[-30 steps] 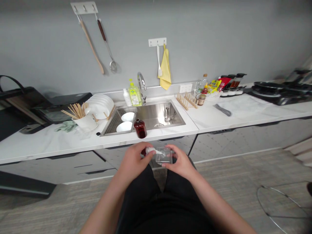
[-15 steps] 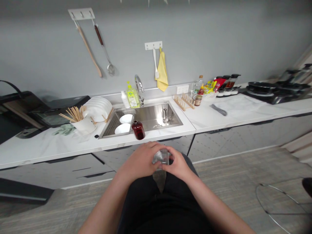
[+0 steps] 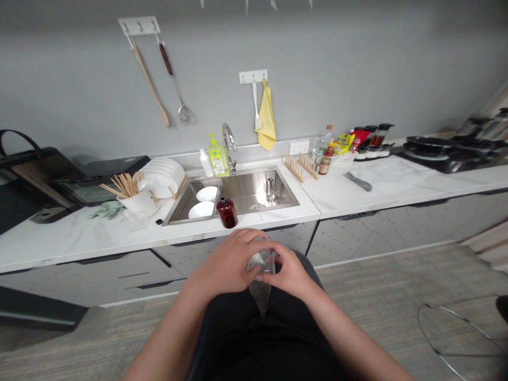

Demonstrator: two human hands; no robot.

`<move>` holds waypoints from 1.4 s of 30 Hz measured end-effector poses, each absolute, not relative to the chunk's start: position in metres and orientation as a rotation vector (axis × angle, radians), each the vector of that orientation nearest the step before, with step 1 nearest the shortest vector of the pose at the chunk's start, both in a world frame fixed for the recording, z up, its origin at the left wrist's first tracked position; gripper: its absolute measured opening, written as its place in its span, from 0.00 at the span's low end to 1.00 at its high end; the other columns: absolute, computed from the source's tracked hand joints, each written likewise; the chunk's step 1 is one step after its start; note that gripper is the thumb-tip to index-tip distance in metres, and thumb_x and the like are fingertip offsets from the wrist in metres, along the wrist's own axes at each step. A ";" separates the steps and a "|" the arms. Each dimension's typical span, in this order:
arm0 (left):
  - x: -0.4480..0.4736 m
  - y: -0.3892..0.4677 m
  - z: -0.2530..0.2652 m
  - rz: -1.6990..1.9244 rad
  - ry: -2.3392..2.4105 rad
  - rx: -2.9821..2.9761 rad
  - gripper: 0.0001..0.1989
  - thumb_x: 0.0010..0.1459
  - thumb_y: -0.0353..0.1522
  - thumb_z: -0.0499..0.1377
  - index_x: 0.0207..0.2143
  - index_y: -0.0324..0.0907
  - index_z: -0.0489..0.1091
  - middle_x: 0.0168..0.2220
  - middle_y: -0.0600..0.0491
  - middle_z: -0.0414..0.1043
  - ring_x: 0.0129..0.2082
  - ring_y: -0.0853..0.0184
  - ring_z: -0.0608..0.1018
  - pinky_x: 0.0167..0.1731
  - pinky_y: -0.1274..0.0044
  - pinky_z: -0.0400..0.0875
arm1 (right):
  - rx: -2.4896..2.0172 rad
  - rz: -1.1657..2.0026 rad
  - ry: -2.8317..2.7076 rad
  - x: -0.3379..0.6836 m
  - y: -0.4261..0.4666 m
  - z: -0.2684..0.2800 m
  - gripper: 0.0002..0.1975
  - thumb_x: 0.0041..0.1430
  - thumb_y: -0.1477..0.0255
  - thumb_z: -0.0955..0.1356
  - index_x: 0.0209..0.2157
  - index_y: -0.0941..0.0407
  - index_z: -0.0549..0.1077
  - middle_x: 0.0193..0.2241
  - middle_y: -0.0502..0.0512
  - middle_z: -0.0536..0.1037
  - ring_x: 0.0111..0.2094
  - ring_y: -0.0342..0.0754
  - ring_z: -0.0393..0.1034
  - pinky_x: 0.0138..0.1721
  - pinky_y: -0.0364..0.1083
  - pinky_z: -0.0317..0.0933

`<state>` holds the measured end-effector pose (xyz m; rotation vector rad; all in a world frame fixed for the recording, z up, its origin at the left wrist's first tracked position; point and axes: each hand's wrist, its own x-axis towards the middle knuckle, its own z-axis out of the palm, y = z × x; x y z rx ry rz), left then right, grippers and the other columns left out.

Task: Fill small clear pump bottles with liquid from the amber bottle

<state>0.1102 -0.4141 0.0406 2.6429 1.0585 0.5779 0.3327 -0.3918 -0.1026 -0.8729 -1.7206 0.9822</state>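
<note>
Between my two hands is a small clear container [image 3: 265,262], see-through and glass-like; whether it is glass or plastic I cannot tell. My left hand [image 3: 232,263] wraps its left side, with the thumb low on the near face. On the other side, my right hand [image 3: 289,269] grips it with curled fingers and thumb. The fingers hide much of its rim and sides. It is held in front of the counter edge, above my lap. Just beyond my left hand, a dark red-brown bottle [image 3: 227,212] without a cap stands at the sink's front edge.
Behind the bottle, the steel sink [image 3: 291,198] holds a wire basket with white bowls [image 3: 201,210]. To the left are white plates [image 3: 164,177] and a white pot [image 3: 138,205] of wooden sticks. A wooden rack [image 3: 299,168] and condiments stand right. Yellow-green soap [image 3: 218,159] sits behind.
The view has shifted slightly, so the counter sits a little further right and lower. My left fingers have shifted a little over the container's top; both hands still hold it.
</note>
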 end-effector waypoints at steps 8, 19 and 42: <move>0.108 -0.419 0.020 0.547 1.517 2.579 0.31 0.70 0.45 0.72 0.70 0.48 0.73 0.59 0.42 0.80 0.52 0.48 0.87 0.49 0.62 0.81 | -0.908 1.019 -1.717 0.333 -0.396 -0.101 0.40 0.47 0.67 0.88 0.61 0.45 0.80 0.58 0.60 0.87 0.56 0.66 0.86 0.54 0.64 0.83; 0.104 -0.436 0.003 0.721 1.220 2.543 0.44 0.65 0.22 0.62 0.80 0.54 0.61 0.69 0.45 0.78 0.68 0.50 0.80 0.70 0.53 0.76 | -0.862 1.051 -1.695 0.330 -0.399 -0.107 0.36 0.50 0.69 0.85 0.61 0.47 0.80 0.57 0.59 0.87 0.54 0.62 0.86 0.51 0.58 0.84; 0.107 -0.432 -0.030 1.026 1.241 2.365 0.37 0.63 0.27 0.70 0.74 0.49 0.70 0.70 0.41 0.77 0.69 0.47 0.79 0.71 0.50 0.77 | -0.863 1.125 -1.631 0.331 -0.403 -0.105 0.36 0.51 0.69 0.84 0.62 0.48 0.79 0.58 0.60 0.86 0.55 0.62 0.85 0.51 0.57 0.83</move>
